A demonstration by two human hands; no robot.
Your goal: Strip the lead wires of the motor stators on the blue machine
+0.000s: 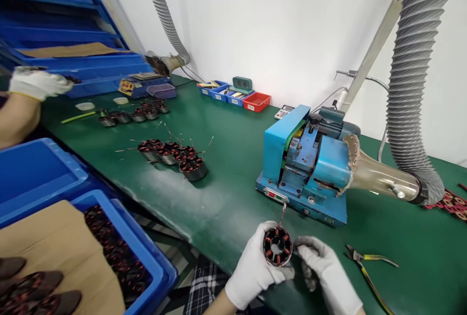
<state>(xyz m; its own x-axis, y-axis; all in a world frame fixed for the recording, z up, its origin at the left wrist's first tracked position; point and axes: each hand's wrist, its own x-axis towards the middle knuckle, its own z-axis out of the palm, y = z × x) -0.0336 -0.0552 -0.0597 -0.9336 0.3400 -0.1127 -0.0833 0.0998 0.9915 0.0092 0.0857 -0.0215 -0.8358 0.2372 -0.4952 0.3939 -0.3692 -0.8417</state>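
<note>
left hand [253, 268] + right hand [323, 268] | hold stator [278, 247] | green bench [226, 198]

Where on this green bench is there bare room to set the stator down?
Bare mat lies between the stator cluster and the blue machine, and beyond it toward the small bins. The far-left stator row is crowded; pliers lie beside the right hand.
</note>
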